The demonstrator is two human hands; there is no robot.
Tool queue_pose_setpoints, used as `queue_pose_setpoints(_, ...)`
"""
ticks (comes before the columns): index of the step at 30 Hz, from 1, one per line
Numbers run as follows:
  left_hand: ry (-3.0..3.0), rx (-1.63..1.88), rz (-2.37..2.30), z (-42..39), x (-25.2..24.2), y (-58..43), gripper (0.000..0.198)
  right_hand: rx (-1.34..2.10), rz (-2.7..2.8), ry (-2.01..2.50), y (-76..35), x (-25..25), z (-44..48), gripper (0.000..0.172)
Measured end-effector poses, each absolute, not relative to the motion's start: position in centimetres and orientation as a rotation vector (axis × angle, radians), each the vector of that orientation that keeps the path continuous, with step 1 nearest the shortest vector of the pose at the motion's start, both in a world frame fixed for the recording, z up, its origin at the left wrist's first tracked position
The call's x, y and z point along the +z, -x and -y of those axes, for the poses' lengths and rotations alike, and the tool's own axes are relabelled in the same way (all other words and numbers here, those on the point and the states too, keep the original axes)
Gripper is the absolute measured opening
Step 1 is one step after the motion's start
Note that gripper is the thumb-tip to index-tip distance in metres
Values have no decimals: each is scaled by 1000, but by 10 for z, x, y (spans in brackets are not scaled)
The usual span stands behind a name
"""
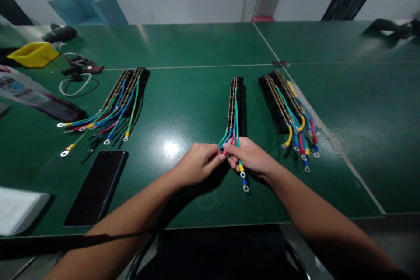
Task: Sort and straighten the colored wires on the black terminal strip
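In the middle of the green table lies a black terminal block (242,105) with brass strips and several coloured wires (236,113) running toward me. My right hand (251,156) is closed around these wires just below the block. Two ring terminals (243,175) stick out under it, one with a yellow sleeve and one with a blue. My left hand (201,162) pinches the wires from the left side, thumb against forefinger, its fingertips close to my right thumb. The ends of the wires between the fingers are hidden.
Wired terminal blocks (277,100) lie to the right, and more wired blocks (126,92) to the left. A phone (96,188) and a white box (19,210) are at the near left. Farther back are a plastic bag (36,94), a cable (77,87) and a yellow bin (34,54).
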State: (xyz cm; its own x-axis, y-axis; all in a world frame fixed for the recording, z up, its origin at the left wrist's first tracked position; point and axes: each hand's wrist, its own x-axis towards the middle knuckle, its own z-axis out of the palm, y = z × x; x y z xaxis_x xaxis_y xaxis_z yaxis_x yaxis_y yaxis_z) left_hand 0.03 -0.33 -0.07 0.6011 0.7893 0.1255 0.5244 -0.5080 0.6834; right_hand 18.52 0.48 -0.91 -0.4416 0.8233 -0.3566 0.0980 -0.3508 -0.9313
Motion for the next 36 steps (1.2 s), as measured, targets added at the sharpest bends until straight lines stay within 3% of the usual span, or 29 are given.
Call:
queue_pose_setpoints(9,-2058,558,-1072,4,-2,0,30,1834,1364,1237,-186,-12,-5,27)
queue_pose_setpoints(36,-2283,573,-1059,4,-3,-1,29,1852,1374,1228,-186,-10,-5,29)
